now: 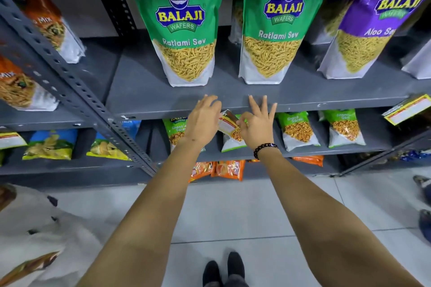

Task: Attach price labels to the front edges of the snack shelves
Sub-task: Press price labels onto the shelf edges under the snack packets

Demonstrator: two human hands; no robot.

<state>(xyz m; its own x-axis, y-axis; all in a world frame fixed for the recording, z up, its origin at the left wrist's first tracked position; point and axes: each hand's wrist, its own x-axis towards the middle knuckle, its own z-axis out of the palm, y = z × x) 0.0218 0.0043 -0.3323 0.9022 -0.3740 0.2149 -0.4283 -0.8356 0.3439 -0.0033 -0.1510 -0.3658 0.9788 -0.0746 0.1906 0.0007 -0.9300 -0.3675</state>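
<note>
The left hand (203,121) rests with fingers spread loosely at the grey metal shelf edge (163,113), probably steadying the spot. Just right of it, the right hand (255,127) pinches the small red, yellow and white paper price label (226,124) between thumb and forefinger (other fingers fanned), held just under that edge, seemingly for pressing on.

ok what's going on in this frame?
A person stands at a grey metal snack shelf, both bare hands at its front edge below two green Ratlami Sev bags. The right hand pinches a small yellow-and-white price label; the left hand is beside it, fingers spread. The label looks not yet stuck on.
</note>
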